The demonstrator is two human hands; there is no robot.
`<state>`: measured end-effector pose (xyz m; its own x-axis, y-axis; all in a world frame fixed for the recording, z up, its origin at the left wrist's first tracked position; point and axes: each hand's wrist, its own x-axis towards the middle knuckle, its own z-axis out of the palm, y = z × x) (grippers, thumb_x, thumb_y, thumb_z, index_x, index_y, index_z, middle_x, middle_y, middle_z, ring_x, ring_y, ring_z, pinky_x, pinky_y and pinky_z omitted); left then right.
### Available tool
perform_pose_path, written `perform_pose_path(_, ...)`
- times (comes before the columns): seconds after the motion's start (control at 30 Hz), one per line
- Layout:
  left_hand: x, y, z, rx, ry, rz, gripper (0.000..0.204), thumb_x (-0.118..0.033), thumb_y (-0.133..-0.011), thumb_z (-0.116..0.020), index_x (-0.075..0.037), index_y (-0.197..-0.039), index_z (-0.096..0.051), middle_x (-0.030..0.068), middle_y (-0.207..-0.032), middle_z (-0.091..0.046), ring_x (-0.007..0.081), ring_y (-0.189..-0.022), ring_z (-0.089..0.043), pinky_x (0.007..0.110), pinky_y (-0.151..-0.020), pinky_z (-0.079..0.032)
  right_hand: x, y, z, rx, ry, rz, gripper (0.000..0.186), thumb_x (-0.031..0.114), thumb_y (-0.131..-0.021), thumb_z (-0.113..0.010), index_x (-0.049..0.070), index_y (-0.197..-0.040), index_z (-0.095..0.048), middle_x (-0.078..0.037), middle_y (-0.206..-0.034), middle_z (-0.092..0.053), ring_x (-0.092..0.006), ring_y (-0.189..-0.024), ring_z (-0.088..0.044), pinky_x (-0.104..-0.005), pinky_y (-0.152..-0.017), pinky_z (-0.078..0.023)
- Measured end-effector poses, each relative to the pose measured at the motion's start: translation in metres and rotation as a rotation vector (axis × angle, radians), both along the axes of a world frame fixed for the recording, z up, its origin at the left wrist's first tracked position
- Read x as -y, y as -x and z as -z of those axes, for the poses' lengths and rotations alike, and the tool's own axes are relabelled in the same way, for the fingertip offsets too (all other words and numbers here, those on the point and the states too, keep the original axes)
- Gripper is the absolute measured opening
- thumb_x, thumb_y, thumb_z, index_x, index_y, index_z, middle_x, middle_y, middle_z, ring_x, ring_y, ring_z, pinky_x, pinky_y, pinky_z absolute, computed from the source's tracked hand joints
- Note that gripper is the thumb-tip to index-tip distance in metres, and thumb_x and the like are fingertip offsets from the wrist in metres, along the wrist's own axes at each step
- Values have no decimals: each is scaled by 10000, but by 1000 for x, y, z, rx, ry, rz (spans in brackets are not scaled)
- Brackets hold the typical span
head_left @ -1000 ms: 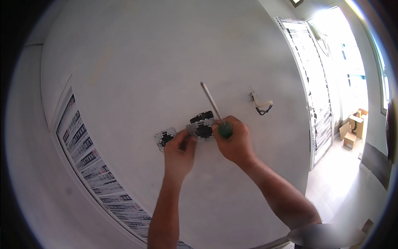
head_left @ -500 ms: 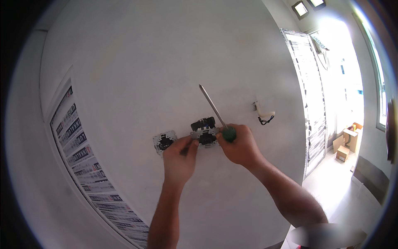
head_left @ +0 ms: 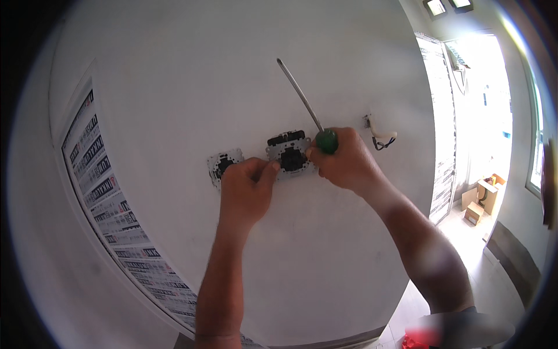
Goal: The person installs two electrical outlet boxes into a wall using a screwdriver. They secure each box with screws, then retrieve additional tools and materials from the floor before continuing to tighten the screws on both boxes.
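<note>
A switch or socket insert (head_left: pixel 292 157) with a metal plate and black centre sits in the wall, its black upper part showing above the plate. My left hand (head_left: pixel 245 192) is closed, thumb and fingers gripping that plate's lower left edge. My right hand (head_left: pixel 347 160) grips a screwdriver by its green handle (head_left: pixel 326 141), the long steel shaft (head_left: pixel 299 93) angled up and left, away from the plate, while my thumb touches the plate's right edge. A second insert (head_left: pixel 221 161) to the left is partly hidden by my left hand.
Loose wires in a white sleeve (head_left: pixel 385 136) hang from the wall at right. At far left is a frame wrapped in printed film (head_left: pixel 102 163). A wrapped door (head_left: pixel 436 116) stands beside a bright doorway, with cardboard boxes (head_left: pixel 474 214) on the floor.
The wall fixtures, my hands and the screwdriver appear higher in the picture than half a second ago, as the camera has shifted. Both hands keep their holds.
</note>
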<state>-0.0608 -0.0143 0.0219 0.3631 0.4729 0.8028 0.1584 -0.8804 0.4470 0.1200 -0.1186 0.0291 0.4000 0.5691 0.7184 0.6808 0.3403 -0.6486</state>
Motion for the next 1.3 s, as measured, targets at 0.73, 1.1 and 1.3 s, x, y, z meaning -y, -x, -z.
perform_pose_path(0.73,7,6,-6,-107,-826,-498,433,-345,-913,-808,-104,-1264,-727,80,-1329,-683,274,-1238,-597,471,-1045,-452,1,5,-38,189,225,220,192,159,-881,-711,-28,-838,-712,-110,-660,-692,-191,-608,-689,-365,-589,-549)
perform_pose_path(1.1,-25,7,6,-272,-926,-489,744,-579,-925,-683,-163,-1529,-559,11,-1611,-506,367,-1591,-253,636,-1288,-86,10,5,-32,242,167,143,259,166,-903,-733,-81,-981,-715,-254,-854,-744,-382,-794,-760,-446,-706,-607)
perform_pose_path(1.3,-33,4,7,-265,-947,-498,763,-597,-922,-665,-159,-1536,-552,15,-1621,-495,385,-1595,-237,649,-1283,-68,5,6,-28,255,106,171,236,186,-895,-760,-46,-929,-737,-213,-759,-709,-334,-722,-716,-448,-706,-566)
